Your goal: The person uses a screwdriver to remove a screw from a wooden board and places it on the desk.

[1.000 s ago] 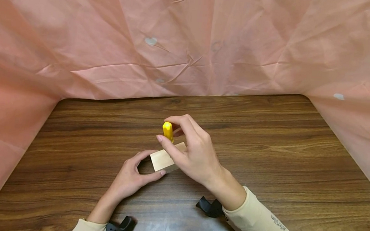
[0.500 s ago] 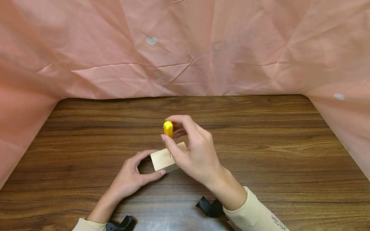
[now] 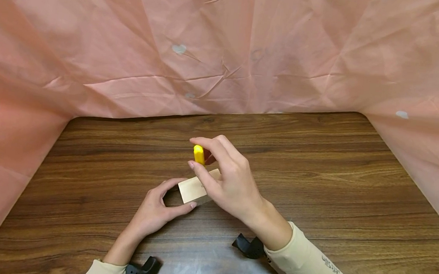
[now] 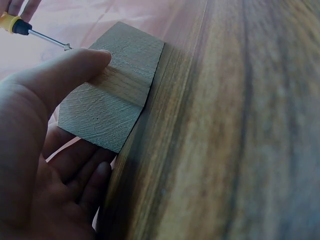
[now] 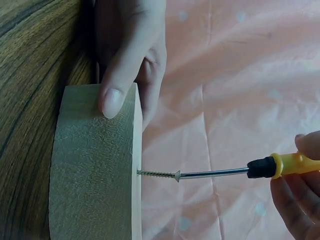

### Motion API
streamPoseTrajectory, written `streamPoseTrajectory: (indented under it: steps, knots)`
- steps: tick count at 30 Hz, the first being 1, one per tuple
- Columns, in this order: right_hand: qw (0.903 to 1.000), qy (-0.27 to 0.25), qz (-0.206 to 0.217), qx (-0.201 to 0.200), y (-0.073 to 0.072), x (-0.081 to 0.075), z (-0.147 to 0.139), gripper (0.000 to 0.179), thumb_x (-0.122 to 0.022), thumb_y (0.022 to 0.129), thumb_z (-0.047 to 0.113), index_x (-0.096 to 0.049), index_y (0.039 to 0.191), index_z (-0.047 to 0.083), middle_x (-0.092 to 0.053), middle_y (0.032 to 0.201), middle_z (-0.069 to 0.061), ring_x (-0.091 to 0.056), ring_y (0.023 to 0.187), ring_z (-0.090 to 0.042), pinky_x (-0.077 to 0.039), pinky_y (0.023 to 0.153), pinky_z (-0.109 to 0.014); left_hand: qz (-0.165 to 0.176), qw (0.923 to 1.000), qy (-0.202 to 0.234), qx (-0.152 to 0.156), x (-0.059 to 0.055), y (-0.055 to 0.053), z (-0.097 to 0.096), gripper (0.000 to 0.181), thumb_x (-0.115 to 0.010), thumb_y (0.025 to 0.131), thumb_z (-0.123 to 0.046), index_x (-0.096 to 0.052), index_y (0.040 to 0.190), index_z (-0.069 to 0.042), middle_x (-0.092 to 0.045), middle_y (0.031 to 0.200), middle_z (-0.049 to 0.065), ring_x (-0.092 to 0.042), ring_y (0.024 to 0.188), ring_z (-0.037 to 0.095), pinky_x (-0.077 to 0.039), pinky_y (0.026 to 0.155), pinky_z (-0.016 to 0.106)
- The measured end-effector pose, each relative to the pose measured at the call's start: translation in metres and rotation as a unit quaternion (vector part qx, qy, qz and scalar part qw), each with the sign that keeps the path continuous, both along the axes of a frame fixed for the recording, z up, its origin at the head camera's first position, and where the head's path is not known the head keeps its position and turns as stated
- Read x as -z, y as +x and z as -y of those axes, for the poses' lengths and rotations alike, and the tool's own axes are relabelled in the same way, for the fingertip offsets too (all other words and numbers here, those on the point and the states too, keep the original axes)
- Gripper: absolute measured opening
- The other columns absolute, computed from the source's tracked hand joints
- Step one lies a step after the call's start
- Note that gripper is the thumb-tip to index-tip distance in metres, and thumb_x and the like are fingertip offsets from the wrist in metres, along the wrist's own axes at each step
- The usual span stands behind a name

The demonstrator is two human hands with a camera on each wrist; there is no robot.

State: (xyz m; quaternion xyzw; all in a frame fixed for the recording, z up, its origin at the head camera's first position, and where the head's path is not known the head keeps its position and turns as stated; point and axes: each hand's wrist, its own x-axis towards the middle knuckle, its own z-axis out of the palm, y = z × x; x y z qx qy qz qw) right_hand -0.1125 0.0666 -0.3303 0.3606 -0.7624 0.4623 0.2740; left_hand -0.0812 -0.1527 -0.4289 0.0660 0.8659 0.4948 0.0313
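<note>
My left hand grips a pale wooden block that rests on the table, thumb on the near side and fingers on the far side. A screw stands in the block's top face, its tip sunk in and most of its thread showing. Above it, the thumb and fingers of my right hand hold the yellow handle of a screwdriver. In the right wrist view the screwdriver's metal shaft lines up with the screw, its tip at the screw head. From the head, my right hand hides the screw and part of the block.
The brown wood-grain table extends around both hands. A pink curtain with pale hearts hangs along its back and sides. Black wrist mounts stick out beneath the sleeves.
The right thumb and fingers have shifted around the yellow handle, which has tilted slightly to and fro. The index finger now reaches farther left past the handle. Left hand and block have stayed still.
</note>
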Motion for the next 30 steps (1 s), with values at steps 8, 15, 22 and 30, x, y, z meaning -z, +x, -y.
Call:
streamPoseTrajectory:
  steps: [8, 15, 22, 30]
  knots:
    - [0.9999, 0.005, 0.011, 0.008, 0.0018, -0.0009, -0.0008, 0.043, -0.075, 0.094, 0.003, -0.062, 0.134, 0.0, -0.073, 0.103, -0.006, -0.073, 0.092, -0.019, -0.063, 0.084, -0.029, -0.008, 1.0, -0.001, 0.0, 0.0006, -0.0006, 0.0001, 0.053, -0.095, 0.083, -0.037, -0.072, 0.132, -0.033, -0.076, 0.125, -0.008, -0.066, 0.121, 0.016, -0.045, 0.113, 0.051]
    - [0.9999, 0.008, -0.009, 0.01, -0.0001, -0.0003, -0.0003, 0.041, -0.083, 0.093, 0.007, -0.066, 0.13, 0.002, -0.065, 0.098, -0.006, -0.068, 0.093, -0.017, -0.062, 0.083, -0.027, -0.005, 1.0, -0.005, 0.0, 0.0004, -0.0005, 0.0, 0.054, -0.094, 0.083, -0.039, -0.072, 0.132, -0.034, -0.076, 0.127, -0.009, -0.066, 0.123, 0.016, -0.044, 0.114, 0.052]
    - [1.0, 0.006, 0.001, 0.003, 0.0009, -0.0015, -0.0009, 0.045, -0.074, 0.094, 0.0, -0.063, 0.138, 0.001, -0.069, 0.1, -0.007, -0.072, 0.092, -0.018, -0.062, 0.084, -0.024, -0.004, 1.0, -0.003, 0.001, 0.0007, -0.001, -0.0002, 0.053, -0.095, 0.083, -0.038, -0.072, 0.131, -0.034, -0.076, 0.126, -0.009, -0.066, 0.12, 0.016, -0.045, 0.113, 0.051]
    - [0.9998, 0.011, 0.004, 0.019, 0.0014, -0.0004, -0.0009, 0.037, -0.08, 0.094, 0.006, -0.064, 0.126, 0.001, -0.068, 0.098, -0.005, -0.071, 0.093, -0.017, -0.062, 0.084, -0.03, -0.001, 1.0, -0.002, -0.003, -0.0002, 0.0001, -0.0008, 0.054, -0.095, 0.083, -0.038, -0.072, 0.132, -0.035, -0.076, 0.126, -0.009, -0.066, 0.122, 0.016, -0.044, 0.114, 0.051]
